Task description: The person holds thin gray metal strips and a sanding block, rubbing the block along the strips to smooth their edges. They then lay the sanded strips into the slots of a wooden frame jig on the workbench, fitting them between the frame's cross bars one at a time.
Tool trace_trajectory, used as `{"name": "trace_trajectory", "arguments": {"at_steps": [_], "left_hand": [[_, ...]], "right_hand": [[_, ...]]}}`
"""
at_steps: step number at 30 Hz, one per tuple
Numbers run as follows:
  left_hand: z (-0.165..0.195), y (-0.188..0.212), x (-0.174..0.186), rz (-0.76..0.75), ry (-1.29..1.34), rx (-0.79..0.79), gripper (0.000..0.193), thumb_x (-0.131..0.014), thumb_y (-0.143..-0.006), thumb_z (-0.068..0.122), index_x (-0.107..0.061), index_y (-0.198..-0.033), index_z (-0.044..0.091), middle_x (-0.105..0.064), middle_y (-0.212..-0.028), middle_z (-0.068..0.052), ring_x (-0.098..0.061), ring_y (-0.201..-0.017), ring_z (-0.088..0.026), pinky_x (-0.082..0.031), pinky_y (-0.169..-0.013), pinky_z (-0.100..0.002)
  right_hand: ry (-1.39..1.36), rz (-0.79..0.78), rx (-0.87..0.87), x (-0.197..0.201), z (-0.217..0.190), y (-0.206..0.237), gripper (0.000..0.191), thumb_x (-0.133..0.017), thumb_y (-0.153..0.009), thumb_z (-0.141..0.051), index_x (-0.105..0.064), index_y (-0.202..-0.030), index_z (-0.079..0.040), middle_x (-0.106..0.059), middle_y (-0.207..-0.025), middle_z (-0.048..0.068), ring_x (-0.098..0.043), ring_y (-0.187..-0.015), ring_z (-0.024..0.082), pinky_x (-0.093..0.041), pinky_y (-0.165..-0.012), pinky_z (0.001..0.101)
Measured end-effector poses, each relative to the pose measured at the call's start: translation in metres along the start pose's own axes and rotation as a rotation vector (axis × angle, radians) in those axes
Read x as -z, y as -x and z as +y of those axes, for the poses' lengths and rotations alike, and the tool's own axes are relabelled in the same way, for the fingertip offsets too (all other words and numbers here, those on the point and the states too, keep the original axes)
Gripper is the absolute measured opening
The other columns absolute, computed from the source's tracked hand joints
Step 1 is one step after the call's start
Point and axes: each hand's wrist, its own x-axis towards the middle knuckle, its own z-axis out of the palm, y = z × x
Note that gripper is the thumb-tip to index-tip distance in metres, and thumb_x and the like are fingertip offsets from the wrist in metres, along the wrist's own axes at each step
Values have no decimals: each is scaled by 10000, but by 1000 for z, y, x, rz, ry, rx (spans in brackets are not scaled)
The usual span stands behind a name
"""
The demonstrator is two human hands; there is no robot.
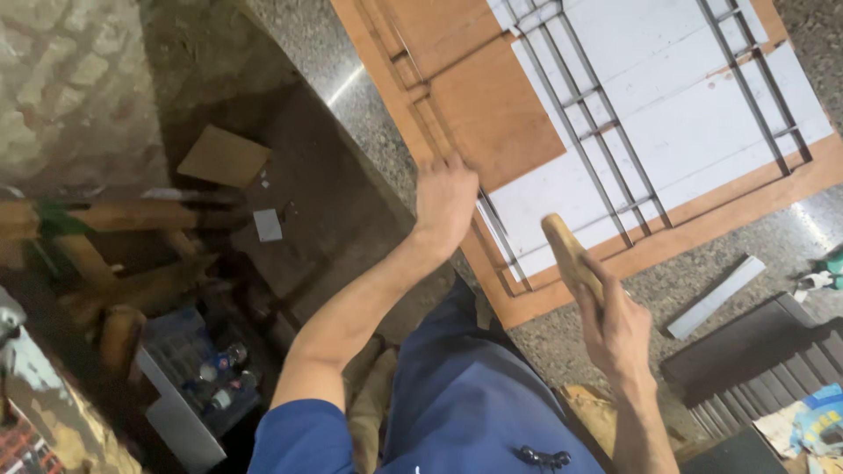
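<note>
Stone floor (562, 338), left fingers (452, 167) pressing door panel (492, 114), right hand (619, 320) gripping wooden handle (569, 253)

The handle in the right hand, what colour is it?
Light tan wood; the handle shows best in the head view, held by the right hand.

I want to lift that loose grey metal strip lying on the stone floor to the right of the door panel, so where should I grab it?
Grip the grey metal strip near its middle, across its narrow width, coming from above. It lies flat and slanted, with bare stone floor along both long edges, so fingers should fit either side. The right hand is nearest.

Wooden door panel (492, 114) cut by top edge; tool's (569, 250) head hidden behind right hand (619, 329).
</note>
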Motion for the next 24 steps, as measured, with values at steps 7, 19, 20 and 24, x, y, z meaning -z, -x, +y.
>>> {"name": "trace_trajectory", "arguments": {"at_steps": [7,19,20,24], "left_hand": [[-30,-4,31,38,411,-129,249,-725,-812,125,-748,-1056,81,-649,-903,-96,-681,-832,-309,-531,-756,-452],[-37,3,29,87,450,118,317,-753,-892,195,-716,-1190,95,-641,-1000,-104,-684,-863,-332,-554,-739,-446],[-38,5,31,89,446,147,327,-758,-888,194,-722,-1198,98,-638,-990,-114,-681,-860,-341,-553,-729,-448],[-43,21,38,222,475,160,313,-763,-892,207,-721,-1184,105,-657,-1027,-90,-694,-895,-324,-566,-765,-431]], "right_hand": [[6,115,-168,-3,16,13,366,-598,-1047,-119,-581,-1411,-96,-735,-1029,224,-739,-833,357,-569,-709,417],[-121,-115,60,-69,-14,-78,398,-616,-1006,-224,-580,-1395,-155,-742,-1084,169,-718,-916,385,-580,-748,454],[-110,-153,95,-72,-15,-90,384,-596,-1017,-233,-571,-1391,-150,-743,-1099,158,-719,-930,379,-575,-746,457],[-92,-302,35,-60,-3,-107,359,-547,-1040,-292,-576,-1376,-169,-759,-1086,127,-737,-961,346,-576,-807,447]]}}
